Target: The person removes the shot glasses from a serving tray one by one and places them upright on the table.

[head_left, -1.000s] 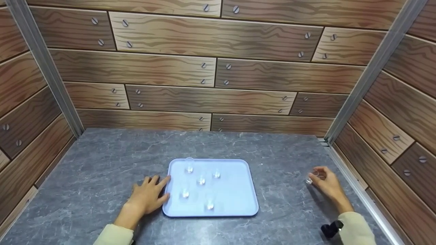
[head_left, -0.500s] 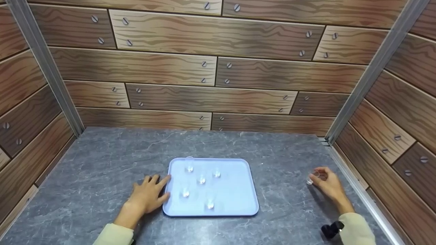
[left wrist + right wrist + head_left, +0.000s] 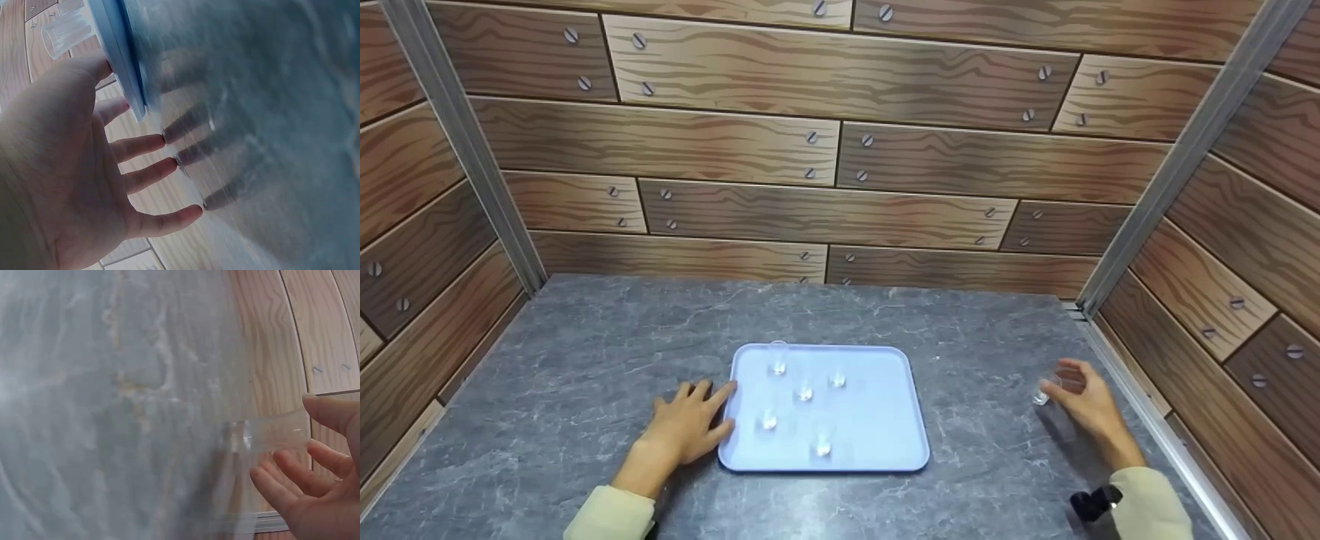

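Grey marbled table (image 3: 622, 337), plank-patterned wall (image 3: 735, 150) at twelve o'clock. At six, a blue tray (image 3: 877, 420) bears five clear glasses (image 3: 805, 394); the left hand (image 3: 681, 429), fingers spread, touches its nine o'clock edge. At four, the right hand's (image 3: 1089, 403) parted fingers flank another glass (image 3: 1040, 398); contact is hard to judge.

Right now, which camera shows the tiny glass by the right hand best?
The right wrist view: the glass looks biggest there, with its clear wall and base visible. The head view shows it small, beside the right hand. The left wrist view doesn't show that glass.
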### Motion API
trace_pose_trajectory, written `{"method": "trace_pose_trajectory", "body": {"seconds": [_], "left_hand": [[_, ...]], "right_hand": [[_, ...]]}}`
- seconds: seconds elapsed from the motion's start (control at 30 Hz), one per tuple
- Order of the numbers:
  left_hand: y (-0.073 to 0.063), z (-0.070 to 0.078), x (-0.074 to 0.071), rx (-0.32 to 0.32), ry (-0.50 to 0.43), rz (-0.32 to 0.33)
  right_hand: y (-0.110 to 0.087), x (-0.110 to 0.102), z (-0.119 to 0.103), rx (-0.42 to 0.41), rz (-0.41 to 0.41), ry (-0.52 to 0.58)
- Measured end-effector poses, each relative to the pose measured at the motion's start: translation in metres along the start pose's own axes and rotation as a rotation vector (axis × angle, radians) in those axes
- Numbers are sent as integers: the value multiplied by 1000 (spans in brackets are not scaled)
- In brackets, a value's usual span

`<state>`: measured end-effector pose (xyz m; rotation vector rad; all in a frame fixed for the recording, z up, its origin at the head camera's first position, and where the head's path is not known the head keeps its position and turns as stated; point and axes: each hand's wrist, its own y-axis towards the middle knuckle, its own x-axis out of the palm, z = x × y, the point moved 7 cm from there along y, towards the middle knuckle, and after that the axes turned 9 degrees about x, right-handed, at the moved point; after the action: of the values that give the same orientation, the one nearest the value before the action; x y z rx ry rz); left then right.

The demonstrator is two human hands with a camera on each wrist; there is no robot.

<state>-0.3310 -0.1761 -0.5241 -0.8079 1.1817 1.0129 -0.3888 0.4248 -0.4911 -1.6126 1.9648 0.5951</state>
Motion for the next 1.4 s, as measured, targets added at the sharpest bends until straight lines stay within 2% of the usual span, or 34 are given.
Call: {"method": "trace_pose_trajectory", "body": {"seconds": [0.2, 0.37, 0.53, 0.7, 0.97, 1.4], "left_hand": [[0, -1, 0, 5, -1, -4], [-2, -1, -1, 11, -12, 2], [-3, -1, -2, 14, -8, 13], [-4, -2, -1, 13, -8, 11], [-2, -2, -1, 9, 11, -2], [0, 1, -2, 21, 10, 12]], "right_hand": [[-7, -7, -34, -54, -4, 53], [-17, 3, -68, -142, -20, 86], [-27, 28, -98, -224, -75, 133], [-38, 55, -117, -287, -159, 214], [-56, 96, -140, -346, -338, 229], [-76, 151, -167, -388, -521, 245]]}}
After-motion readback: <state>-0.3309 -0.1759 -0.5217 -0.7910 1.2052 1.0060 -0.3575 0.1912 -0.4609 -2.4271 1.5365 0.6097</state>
